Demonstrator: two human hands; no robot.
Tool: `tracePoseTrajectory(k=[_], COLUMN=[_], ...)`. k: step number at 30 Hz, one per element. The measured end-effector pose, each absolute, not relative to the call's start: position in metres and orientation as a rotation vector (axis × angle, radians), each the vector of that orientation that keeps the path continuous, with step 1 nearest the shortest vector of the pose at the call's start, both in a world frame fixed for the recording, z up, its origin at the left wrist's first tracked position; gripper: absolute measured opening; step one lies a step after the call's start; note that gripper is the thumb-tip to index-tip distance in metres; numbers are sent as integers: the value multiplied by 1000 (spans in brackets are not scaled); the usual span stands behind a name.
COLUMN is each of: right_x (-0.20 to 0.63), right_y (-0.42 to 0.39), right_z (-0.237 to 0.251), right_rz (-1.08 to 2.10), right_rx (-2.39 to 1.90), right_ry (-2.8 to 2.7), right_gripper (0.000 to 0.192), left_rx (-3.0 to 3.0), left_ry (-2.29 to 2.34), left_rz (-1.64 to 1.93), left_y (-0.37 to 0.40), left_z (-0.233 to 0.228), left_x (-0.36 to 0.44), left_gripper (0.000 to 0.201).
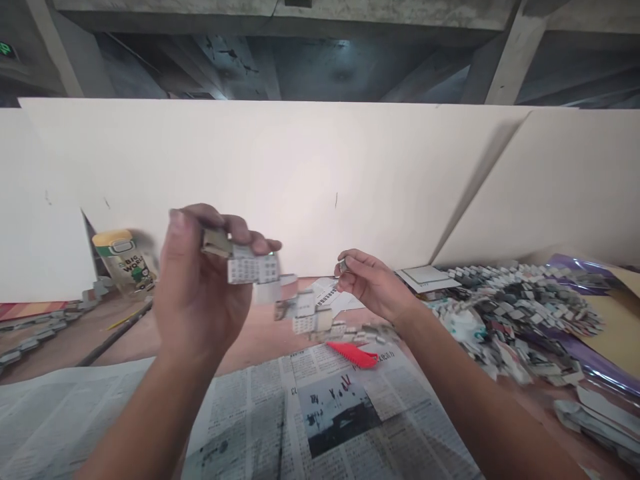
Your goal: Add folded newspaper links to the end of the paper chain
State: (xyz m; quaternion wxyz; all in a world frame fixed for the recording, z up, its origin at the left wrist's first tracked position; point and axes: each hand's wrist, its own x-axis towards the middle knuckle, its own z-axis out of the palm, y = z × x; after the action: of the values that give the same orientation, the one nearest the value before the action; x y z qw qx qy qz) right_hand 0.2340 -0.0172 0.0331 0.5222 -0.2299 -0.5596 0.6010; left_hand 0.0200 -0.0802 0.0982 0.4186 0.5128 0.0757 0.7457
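My left hand [203,287] grips a folded-paper chain [267,270], my right hand [370,279] pinches a small piece [343,265]; newspaper [240,427] lies on the counter [243,350], white board [300,173] behind, concrete beams [300,19] overhead.

The table [245,341] is reddish brown, and big sheets of newspaper [240,410] cover the part close by. On the left side sit a see-through jar with a yellow lid [117,260], a thin yellow stick [125,319], a long dark stick [117,337] and a chain of folded bits [37,338]. On the right side lies a big, messy heap of folded bits [530,300].
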Motion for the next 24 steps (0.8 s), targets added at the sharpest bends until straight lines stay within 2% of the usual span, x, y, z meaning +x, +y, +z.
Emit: tracePoseTrajectory(k=[3, 7, 11, 15, 20, 24], right_x=[229, 220, 216, 217, 213, 209], right_y=[-23, -30, -32, -35, -45, -53], right_z=[36, 36, 36, 40, 47, 53], right_rz=[1397, 1319, 1222, 1158, 1194, 1258], right_rx=[-583, -667, -666, -620, -555, -555], right_ry=[-1354, -1459, -1615, -1699, -1731, -1722], right_gripper=[15, 24, 22, 17, 26, 28], left_rx=[1194, 1111, 1078, 1011, 915, 812], left_ry=[228, 436, 464, 367, 388, 326], left_rz=[1881, 1508, 1209, 1120, 1061, 1051], left_y=[-70, -45, -38, -41, -44, -47], left_z=[90, 48, 25, 24, 30, 35], left_x=[23, 48, 60, 58, 59, 54], left_gripper=[25, 22, 27, 31, 43, 35])
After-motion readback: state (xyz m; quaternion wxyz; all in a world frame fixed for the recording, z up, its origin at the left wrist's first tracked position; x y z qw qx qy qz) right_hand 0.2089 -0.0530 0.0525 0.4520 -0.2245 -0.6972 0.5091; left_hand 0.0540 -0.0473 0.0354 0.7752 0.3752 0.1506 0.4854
